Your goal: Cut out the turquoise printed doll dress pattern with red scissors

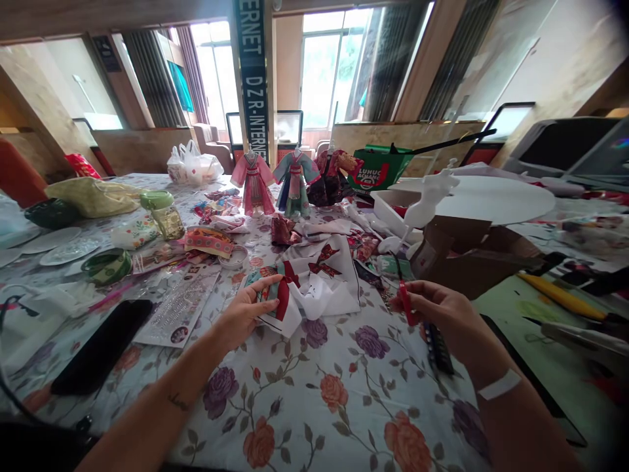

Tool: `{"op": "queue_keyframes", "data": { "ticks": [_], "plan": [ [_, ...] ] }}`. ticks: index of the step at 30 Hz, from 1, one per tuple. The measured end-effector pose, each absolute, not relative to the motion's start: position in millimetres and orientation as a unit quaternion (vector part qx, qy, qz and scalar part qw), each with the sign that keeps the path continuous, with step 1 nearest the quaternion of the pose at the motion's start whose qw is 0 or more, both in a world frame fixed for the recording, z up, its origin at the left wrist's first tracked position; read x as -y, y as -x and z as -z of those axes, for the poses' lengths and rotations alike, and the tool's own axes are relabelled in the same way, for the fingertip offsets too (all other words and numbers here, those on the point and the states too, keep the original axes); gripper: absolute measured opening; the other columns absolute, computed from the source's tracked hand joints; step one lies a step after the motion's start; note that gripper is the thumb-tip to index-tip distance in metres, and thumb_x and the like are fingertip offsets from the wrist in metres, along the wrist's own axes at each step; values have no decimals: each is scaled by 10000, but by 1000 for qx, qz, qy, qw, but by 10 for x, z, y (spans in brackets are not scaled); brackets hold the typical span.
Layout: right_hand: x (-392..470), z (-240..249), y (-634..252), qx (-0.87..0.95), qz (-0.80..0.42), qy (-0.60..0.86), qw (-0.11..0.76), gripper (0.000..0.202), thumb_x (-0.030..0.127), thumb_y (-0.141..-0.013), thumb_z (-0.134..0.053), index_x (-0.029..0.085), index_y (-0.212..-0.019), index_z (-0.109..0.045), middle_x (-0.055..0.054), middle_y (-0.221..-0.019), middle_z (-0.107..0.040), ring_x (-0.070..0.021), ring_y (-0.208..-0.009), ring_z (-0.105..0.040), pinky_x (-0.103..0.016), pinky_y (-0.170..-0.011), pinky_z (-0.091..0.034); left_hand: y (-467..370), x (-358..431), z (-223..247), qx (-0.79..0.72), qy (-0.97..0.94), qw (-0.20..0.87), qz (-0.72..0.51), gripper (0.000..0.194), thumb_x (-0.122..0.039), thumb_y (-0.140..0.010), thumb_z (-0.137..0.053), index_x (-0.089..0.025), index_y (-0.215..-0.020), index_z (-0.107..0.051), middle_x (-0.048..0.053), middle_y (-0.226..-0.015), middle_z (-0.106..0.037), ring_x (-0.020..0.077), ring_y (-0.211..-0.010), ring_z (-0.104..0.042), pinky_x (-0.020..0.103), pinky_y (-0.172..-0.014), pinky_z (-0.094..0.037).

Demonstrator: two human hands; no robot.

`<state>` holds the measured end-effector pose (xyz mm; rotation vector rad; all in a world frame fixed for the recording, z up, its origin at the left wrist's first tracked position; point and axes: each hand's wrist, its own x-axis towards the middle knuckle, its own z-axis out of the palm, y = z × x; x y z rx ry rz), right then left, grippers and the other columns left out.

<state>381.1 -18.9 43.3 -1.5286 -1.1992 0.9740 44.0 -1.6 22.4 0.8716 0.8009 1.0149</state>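
I have the left hand (255, 303) pinching a cloth (284, 301) low over the bench (295, 393), likely to steady it; my right hand (425, 303) pinches a red tool (405, 303) well apart, probably for clearance.

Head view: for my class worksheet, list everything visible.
Miniature robes: 3, pink, teal, dark red, far middle
Carrier bag: 1, white, left of robes
Lettered container: 1, green, right of robes
Lidded jar: 1, green-topped, left
Smartphone: 1, black, near left
Mannequin-like form: 1, white, centre right
Cardboard box: 1, brown, right
Floral tablecloth: 1, white, across foreground
Jumbled clutter: uncountable, mixed, middle and sides
Fabric piece: 1, white, red, teal, centre
Slim tool: 1, red, centre right
Left hand: 1, holding fabric piece
Right hand: 1, holding slim tool
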Motion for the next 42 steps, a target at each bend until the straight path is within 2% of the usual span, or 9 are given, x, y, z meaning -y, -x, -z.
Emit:
{"op": "queue_keyframes", "data": {
  "ticks": [5,7,10,14,21,26,32,38,42],
  "plan": [
    [305,-419,-3217,461,-543,503,489,352,403,-579,-834,146,-749,-663,34,-482,-524,-76,-389,-430,-192,-360,-302,-477,4,-184,-362,-339,726,-477,282,-165,-579,-850,-162,-850,-773,51,-843,-745,130,-685,-655,188,-602,-519],
    [368,-369,-3008,465,-580,479,468,345,429,-625,-810,157,-662,-601,8,-518,-572,-95,-422,-479,-194,-370,-340,-485,0,-161,-367,-334,731,-469,189,-186,-564,-856,-142,-730,-776,49,-736,-740,117,-636,-645,176,-589,-514],
    [461,-303,-2785,460,-648,437,422,327,437,-685,-776,171,-737,-594,-58,-757,-678,-188,-672,-640,-234,-491,-488,-527,27,-159,-373,-335,739,-451,167,-166,-562,-846,-122,-709,-780,68,-708,-743,130,-622,-651,190,-581,-516],
    [515,-285,-2618,447,-706,386,391,347,411,-680,-785,182,-888,-628,-51,-885,-665,-214,-820,-634,-339,-716,-548,-669,133,-202,-360,-346,745,-442,220,-200,-620,-814,-141,-831,-792,77,-821,-758,163,-727,-670,223,-648,-522],
    [393,-241,-2667,423,-594,449,517,292,336,-695,-776,188,-719,-525,51,-627,-510,-99,-570,-452,-203,-527,-386,-818,232,-94,-346,-491,672,-433,265,-264,-747,-719,-200,-1001,-764,36,-886,-733,154,-813,-606,232,-739,-457],
    [383,-182,-2659,431,-547,477,536,382,372,-620,-824,193,-714,-500,71,-566,-482,-95,-510,-395,-212,-477,-306,-811,201,-33,-394,-512,620,-446,178,-217,-773,-637,-204,-875,-782,24,-874,-700,126,-762,-558,199,-666,-410],
    [413,-173,-2612,438,-499,502,554,388,415,-633,-815,202,-730,-505,65,-561,-480,-113,-504,-411,-233,-477,-343,-896,197,-140,-412,-508,637,-408,195,-165,-722,-589,-156,-768,-778,24,-662,-648,74,-465,-395,213,-443,-279],
    [424,-151,-2640,447,-491,502,554,381,435,-644,-800,206,-753,-515,52,-582,-510,-132,-499,-471,-259,-483,-414,-1013,132,-208,-404,-497,636,-430,176,-157,-732,-561,-162,-715,-737,19,-679,-633,105,-582,-497,201,-538,-370],
    [421,-143,-2665,448,-488,502,556,343,414,-680,-782,203,-755,-522,46,-593,-518,-132,-507,-488,-255,-481,-422,-1016,77,-178,-388,-510,640,-425,108,-231,-687,-726,-168,-774,-734,8,-719,-646,118,-649,-537,214,-619,-410]
  ]
}}
